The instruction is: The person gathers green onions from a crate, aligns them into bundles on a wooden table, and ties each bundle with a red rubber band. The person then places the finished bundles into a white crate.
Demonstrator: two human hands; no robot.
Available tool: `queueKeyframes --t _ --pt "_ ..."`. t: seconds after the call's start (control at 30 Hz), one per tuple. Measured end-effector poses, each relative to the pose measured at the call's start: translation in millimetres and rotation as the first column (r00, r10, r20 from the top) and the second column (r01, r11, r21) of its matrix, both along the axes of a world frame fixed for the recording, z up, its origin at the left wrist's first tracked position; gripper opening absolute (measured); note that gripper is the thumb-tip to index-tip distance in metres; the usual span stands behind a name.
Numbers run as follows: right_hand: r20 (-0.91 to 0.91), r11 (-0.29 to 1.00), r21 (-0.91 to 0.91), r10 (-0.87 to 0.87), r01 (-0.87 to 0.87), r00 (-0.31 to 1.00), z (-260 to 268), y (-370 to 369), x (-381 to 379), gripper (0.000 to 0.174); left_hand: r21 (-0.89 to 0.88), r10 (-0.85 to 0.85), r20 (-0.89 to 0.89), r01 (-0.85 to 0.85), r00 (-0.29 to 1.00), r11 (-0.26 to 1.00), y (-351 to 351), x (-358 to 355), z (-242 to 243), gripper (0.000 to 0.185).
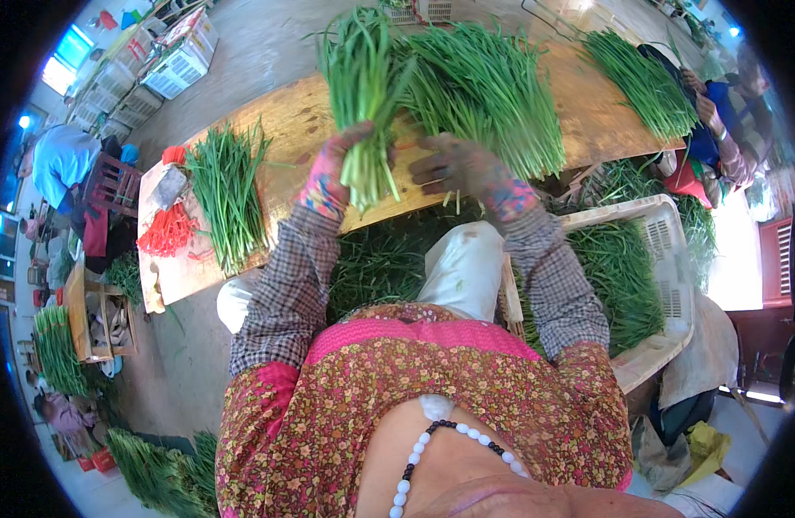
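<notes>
My left hand (345,158), in a patterned glove, is closed around a bunch of long green leafy stalks (365,84), held upright over the wooden table (293,123) with the pale cut ends towards me. My right hand (465,168), gloved too and blurred, is apart from that bunch, its fingers spread and nothing seen in them. Beyond it a large loose heap of the same greens (494,90) lies on the table. A smaller pile of stalks (229,194) lies at the left, beside red ties (167,230) and a grey block (169,188).
A white plastic crate (679,259) holding greens stands at my right. More greens (378,269) lie beneath the table edge. Another pile (643,84) is at the table's right end, near a seated person (727,129). A person in blue (64,162) bends at the far left.
</notes>
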State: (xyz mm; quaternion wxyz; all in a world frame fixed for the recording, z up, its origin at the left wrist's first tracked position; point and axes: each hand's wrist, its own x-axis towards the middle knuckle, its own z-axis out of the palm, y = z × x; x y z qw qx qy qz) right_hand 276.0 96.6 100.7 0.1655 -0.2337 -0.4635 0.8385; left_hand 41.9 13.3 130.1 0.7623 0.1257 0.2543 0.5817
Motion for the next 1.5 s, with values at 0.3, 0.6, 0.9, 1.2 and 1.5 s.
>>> queueKeyframes --t 0.3,0.6,0.9,1.2,1.5 --pt "-0.195 0.973 -0.100 -0.225 0.209 0.955 9.9 -13.6 -85.3 0.061 0.214 0.223 -0.939 -0.062 0.262 0.975 -78.3 49.7 -37.2 0.097" --pt "-0.479 0.658 0.630 -0.088 0.412 0.873 66.7 -16.2 -112.8 0.033 0.746 0.725 -0.655 0.028 0.213 0.666 -38.6 9.2 34.2 0.079" --pt "-0.453 0.324 0.806 -0.200 0.495 0.869 32.3 -29.4 -124.8 0.071 0.553 0.564 -0.820 0.118 -0.096 0.825 -20.9 -1.4 -23.5 0.034" --pt "0.127 0.829 0.552 -0.190 0.090 0.973 74.1 37.6 -168.6 0.073 0.200 0.193 -0.972 0.041 0.133 0.979 -8.9 -55.4 72.7 0.054" --pt "0.191 0.491 0.859 -0.568 0.143 0.800 -65.2 19.6 -82.7 0.056 -0.439 -0.450 -0.881 -0.101 -0.147 0.893 -24.3 -92.2 -33.5 0.074"
